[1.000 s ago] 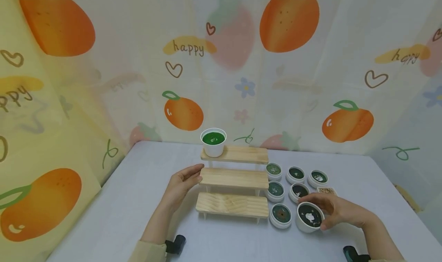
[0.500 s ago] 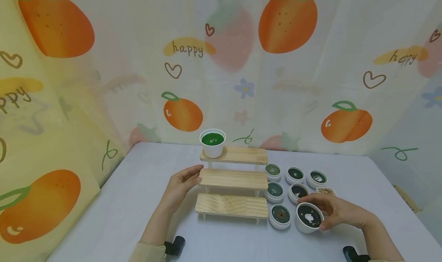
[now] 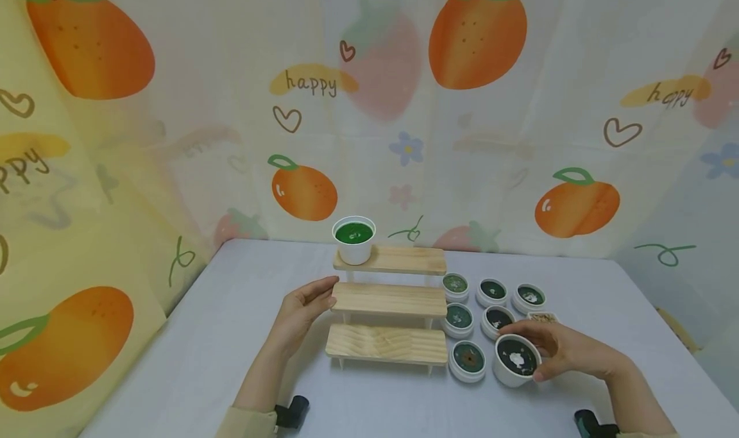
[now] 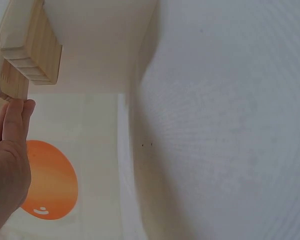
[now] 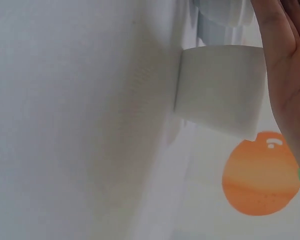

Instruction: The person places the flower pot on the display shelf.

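A three-tier wooden display stand (image 3: pixel 389 299) stands mid-table. My left hand (image 3: pixel 303 313) holds the left end of its middle board, the thumb in front and the fingers behind; in the left wrist view the fingertips meet the board's end (image 4: pixel 15 82). On the top tier's left end sits a white cup with green filling (image 3: pixel 354 234). My right hand (image 3: pixel 568 349) grips a white cup with a dark top and white pattern (image 3: pixel 516 360) by its rim, thumb on the near side. In the right wrist view this cup's (image 5: pixel 220 87) base is right at the tabletop.
Several small white round tubs with dark green tops, such as the nearest tub (image 3: pixel 468 359), stand right of the stand. Behind my right fingers is a small square container (image 3: pixel 543 317) of light bits. A fruit-printed curtain (image 3: pixel 369 156) hangs behind the white table (image 3: pixel 202 342).
The cup in my right hand has risen very slightly. My left hand stays on the stand, and the head view has shifted a little.
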